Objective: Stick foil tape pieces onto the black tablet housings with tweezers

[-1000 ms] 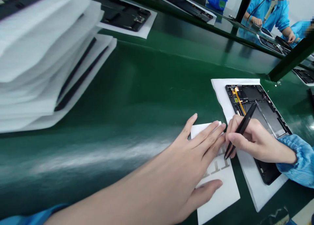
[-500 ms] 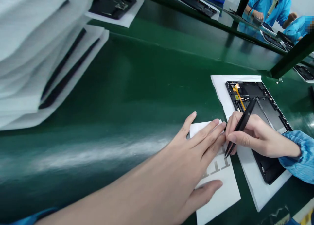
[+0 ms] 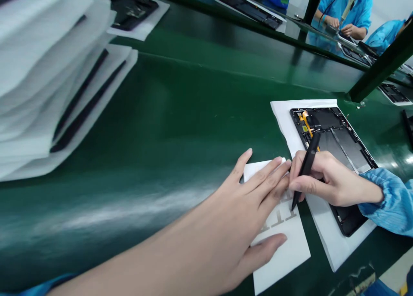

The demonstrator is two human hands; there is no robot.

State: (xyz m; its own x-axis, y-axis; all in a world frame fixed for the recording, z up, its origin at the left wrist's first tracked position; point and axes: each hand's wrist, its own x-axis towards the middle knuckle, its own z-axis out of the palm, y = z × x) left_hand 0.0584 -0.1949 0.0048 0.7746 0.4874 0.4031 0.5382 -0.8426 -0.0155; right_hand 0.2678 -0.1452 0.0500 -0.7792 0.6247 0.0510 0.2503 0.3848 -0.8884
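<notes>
My left hand (image 3: 254,205) lies flat with fingers spread on a white backing sheet (image 3: 287,253), holding it down. Rows of grey T-shaped pieces (image 3: 278,218) stick to the sheet, some covered by my fingers. Black tweezers (image 3: 308,162) are pinched in my right hand (image 3: 325,180), their tips at the sheet's right edge beside one of the pieces. Whether the tips grip a piece is too small to tell. Under my right wrist lies an opened black tablet housing (image 3: 346,143) with an orange flex cable (image 3: 307,120), resting on white foam wrap (image 3: 319,227).
A stack of white foam sleeves (image 3: 38,89) with dark flat parts stands at the left. Another housing (image 3: 129,12) lies behind it. A green post (image 3: 371,76) and a raised shelf edge (image 3: 226,31) run along the back. Co-workers in blue (image 3: 346,12) sit beyond.
The tweezers have turned more upright and their tips have come closer together. My right hand stays beside the sheet. The whole view has shifted slightly; my left hand keeps its place on the sheet.
</notes>
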